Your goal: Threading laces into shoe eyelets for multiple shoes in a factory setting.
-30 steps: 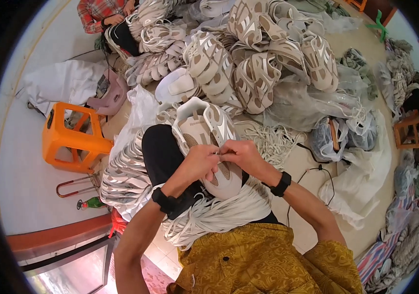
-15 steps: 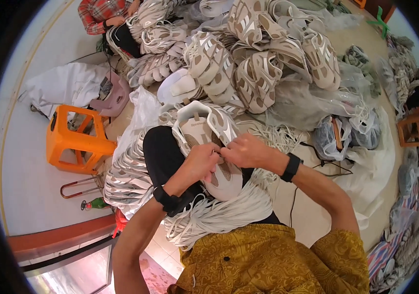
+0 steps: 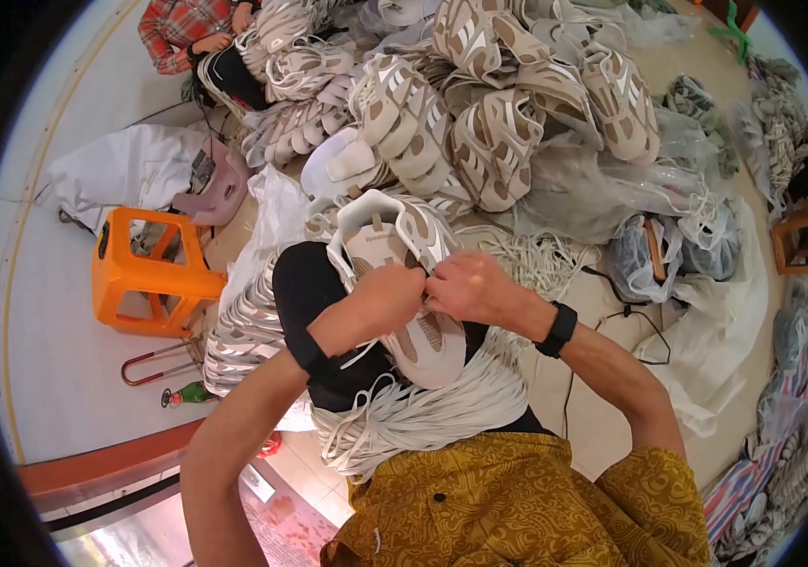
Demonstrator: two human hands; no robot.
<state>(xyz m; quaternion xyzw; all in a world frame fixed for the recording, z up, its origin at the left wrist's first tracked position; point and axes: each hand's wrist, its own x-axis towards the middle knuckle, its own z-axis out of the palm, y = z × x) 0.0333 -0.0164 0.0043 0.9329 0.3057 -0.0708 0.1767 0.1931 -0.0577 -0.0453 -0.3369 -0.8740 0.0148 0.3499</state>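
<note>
A beige and white shoe upper (image 3: 429, 357) lies across my lap, its collar facing away from me. Over its lacing edge, my left hand (image 3: 387, 300) and my right hand (image 3: 473, 286) meet with fingertips pinched together. The right fingers grip the upper's right edge. What the left fingers pinch is hidden behind that hand, which is turned knuckles up. A thin white lace strand (image 3: 362, 353) shows just below the left hand. Nearer to me, a thick bundle of white laces (image 3: 423, 420) is draped over my black-clothed thighs.
A large heap of similar shoe uppers (image 3: 498, 142) rises in front, with clear plastic bags (image 3: 574, 194) beside it. Stacked uppers (image 3: 245, 326) stand by my left leg. At left are an orange stool (image 3: 144, 269) and a green bottle (image 3: 191, 392). Another person's plaid sleeve (image 3: 172, 38) shows far left.
My left hand has rolled over, knuckles up, and its elbow has swung outward to the left. The right hand stays pinched at almost the same place on the upper.
</note>
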